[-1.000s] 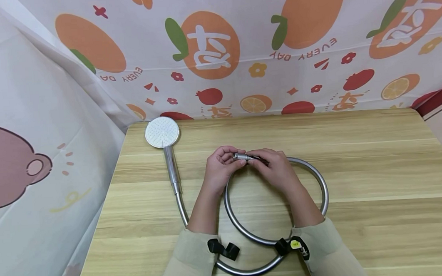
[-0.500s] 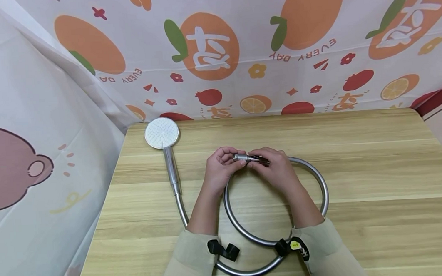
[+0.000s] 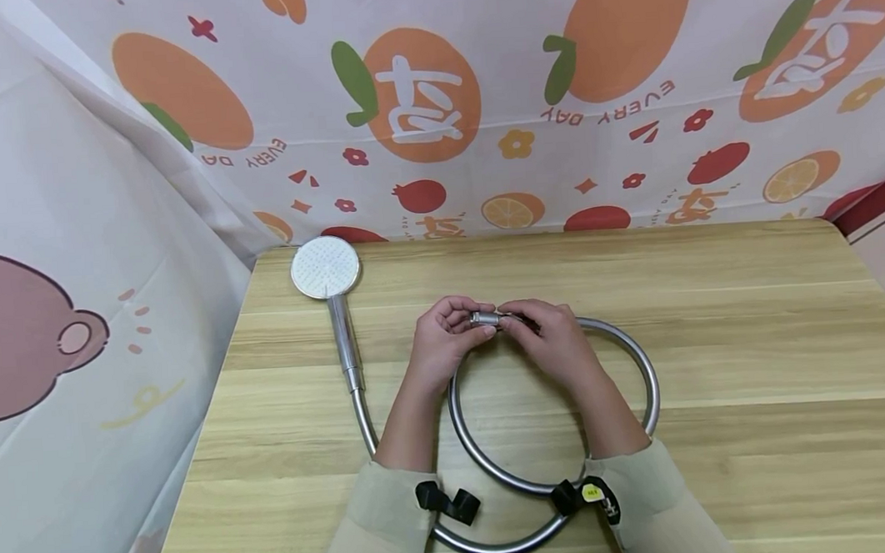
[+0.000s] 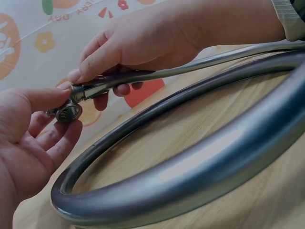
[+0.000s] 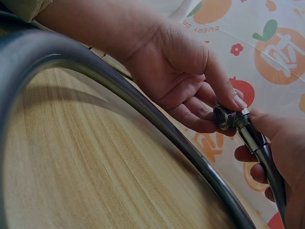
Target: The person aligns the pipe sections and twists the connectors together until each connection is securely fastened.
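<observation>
My left hand (image 3: 444,347) pinches a small metal fitting (image 4: 69,112) between thumb and fingers. A round, internally threaded opening on the fitting shows in both wrist views. Right against it is the metal end nut (image 5: 247,134) of a silver shower hose, and some thread shows at the joint in the left wrist view. My right hand (image 3: 554,337) grips the hose at this end, its thumb and forefinger close to the joint. The rest of the shower hose (image 3: 652,382) loops on the table under my forearms. At the back left lies a shower head (image 3: 325,268), face up, joined to the hose's other end.
The light wooden table (image 3: 776,334) carries the hose and shower head. A fruit-print cloth (image 3: 522,72) hangs along its far edge, and a pale cloth with a bear print (image 3: 32,331) hangs at the left. Black camera mounts (image 3: 450,502) sit on my cuffs.
My right fingers have shifted on the hose end, showing more of its nut half a second ago and covering more now. My left hand keeps its hold on the fitting; hose loop and shower head stay put.
</observation>
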A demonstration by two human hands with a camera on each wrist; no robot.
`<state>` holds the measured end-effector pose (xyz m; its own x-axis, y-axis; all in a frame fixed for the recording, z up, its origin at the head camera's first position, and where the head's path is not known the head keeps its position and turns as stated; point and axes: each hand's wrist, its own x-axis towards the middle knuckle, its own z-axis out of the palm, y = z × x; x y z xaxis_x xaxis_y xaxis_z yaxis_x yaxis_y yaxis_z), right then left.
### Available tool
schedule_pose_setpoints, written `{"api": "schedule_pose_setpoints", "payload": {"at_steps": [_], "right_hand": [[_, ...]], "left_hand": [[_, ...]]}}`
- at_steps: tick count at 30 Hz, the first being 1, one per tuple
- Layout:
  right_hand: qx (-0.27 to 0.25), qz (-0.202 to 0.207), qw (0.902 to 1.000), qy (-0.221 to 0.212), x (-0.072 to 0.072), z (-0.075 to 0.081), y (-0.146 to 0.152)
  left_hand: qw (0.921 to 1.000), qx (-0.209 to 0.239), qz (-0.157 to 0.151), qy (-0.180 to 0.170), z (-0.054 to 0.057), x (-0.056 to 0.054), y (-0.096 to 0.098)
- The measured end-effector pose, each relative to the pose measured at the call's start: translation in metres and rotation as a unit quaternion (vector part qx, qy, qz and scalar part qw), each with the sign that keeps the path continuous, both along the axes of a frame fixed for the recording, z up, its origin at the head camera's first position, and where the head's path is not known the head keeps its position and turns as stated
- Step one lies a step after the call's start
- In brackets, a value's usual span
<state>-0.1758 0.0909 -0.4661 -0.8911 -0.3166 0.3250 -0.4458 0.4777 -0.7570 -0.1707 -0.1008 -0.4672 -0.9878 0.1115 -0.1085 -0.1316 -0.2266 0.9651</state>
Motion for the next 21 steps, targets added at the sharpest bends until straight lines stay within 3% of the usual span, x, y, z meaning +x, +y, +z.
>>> {"api": "schedule_pose_setpoints", "payload": {"at_steps": [9, 15, 21], "right_hand": [[0.010, -0.027, 0.9996, 0.007, 0.0009, -0.0025, -0.0003], [0.004, -0.009, 0.9996, 0.028, -0.0002, -0.0045, -0.0002], [0.007, 0.002, 0.9997, 0.023, 0.0002, -0.0036, -0.0001]], "left_hand": [[0.9998, 0.003, 0.018, 0.000, -0.0021, -0.0006, 0.0011], [0.9998, 0.005, 0.016, 0.007, -0.0027, -0.0001, 0.0007], [0.9998, 0.003, 0.010, 0.015, -0.0032, 0.0006, -0.0002]]}}
